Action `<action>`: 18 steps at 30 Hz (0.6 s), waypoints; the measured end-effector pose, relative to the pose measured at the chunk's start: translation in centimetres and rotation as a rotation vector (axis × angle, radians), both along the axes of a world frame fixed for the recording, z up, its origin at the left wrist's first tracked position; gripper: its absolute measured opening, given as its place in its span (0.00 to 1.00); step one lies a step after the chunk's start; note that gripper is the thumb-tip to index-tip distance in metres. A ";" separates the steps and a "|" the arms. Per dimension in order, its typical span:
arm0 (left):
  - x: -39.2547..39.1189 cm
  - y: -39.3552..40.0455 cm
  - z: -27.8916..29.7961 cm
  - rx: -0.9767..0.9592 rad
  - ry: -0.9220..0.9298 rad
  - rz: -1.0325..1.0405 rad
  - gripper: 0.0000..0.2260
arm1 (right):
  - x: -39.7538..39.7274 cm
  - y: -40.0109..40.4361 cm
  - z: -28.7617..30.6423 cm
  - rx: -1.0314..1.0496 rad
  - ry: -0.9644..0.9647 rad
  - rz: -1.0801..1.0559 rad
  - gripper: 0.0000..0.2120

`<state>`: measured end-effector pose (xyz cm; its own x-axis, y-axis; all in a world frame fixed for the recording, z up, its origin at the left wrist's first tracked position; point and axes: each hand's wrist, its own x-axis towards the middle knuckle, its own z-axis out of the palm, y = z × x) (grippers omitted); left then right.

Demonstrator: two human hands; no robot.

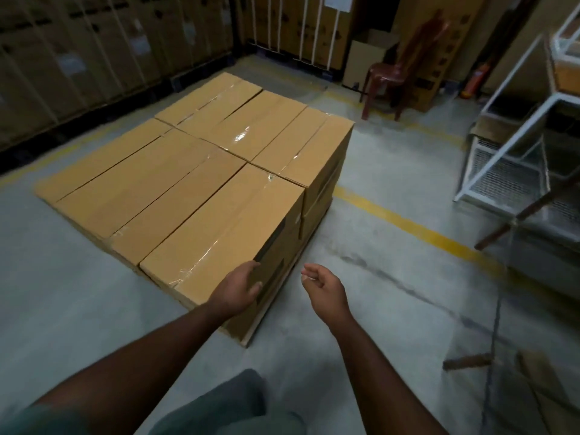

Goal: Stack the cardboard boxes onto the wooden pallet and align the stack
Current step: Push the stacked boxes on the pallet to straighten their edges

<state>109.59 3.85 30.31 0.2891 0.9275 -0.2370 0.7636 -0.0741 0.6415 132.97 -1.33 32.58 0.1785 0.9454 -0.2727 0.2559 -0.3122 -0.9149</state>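
Several long brown cardboard boxes (194,171) lie side by side in a flat, taped stack on a wooden pallet (251,335), of which only a corner shows under the near edge. My left hand (237,287) rests flat against the near end of the closest box (219,233), fingers straight along its top corner. My right hand (326,288) hovers in the air to the right of that box, fingers loosely curled, holding nothing and touching nothing.
Tall strapped cartons (94,48) line the back wall. A red plastic chair (405,70) stands at the back right. A white metal rack (518,146) fills the right side. A yellow floor line (417,229) runs right of the pallet. Concrete floor surrounds the stack.
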 end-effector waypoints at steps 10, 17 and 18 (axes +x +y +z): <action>12.1 10.0 -6.5 -0.003 -0.138 0.058 0.29 | 10.8 12.5 -3.0 -0.069 -0.083 0.276 0.17; 18.6 14.9 -6.6 -0.004 -0.250 0.237 0.25 | 14.8 23.9 0.0 -0.048 -0.034 0.375 0.18; 19.0 15.1 -6.4 -0.001 -0.249 0.275 0.25 | 15.0 25.1 0.3 -0.047 -0.050 0.405 0.18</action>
